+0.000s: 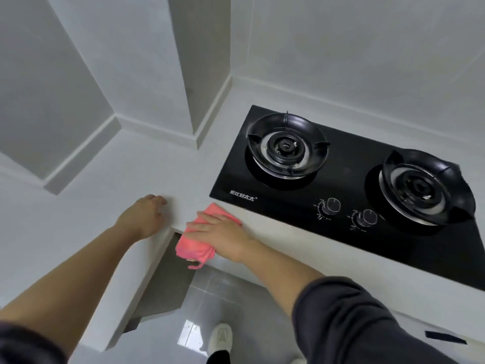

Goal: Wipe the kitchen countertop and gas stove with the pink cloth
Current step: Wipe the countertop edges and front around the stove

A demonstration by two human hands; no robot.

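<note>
the right hand (223, 232) lies flat on the pink cloth (193, 245), fingers straight and pressing it onto the countertop (118, 166) at the front edge; the cloth's near end hangs past that edge. the left hand (141, 216) rests on the countertop just left of it, fingers loosely bent, grasping nothing. the cloth's far corner sits just beside the front left corner of the black stove (354, 164), which has two burners and two knobs (331, 206). below, grey floor (236, 298) and a white shoe (221, 337).
</note>
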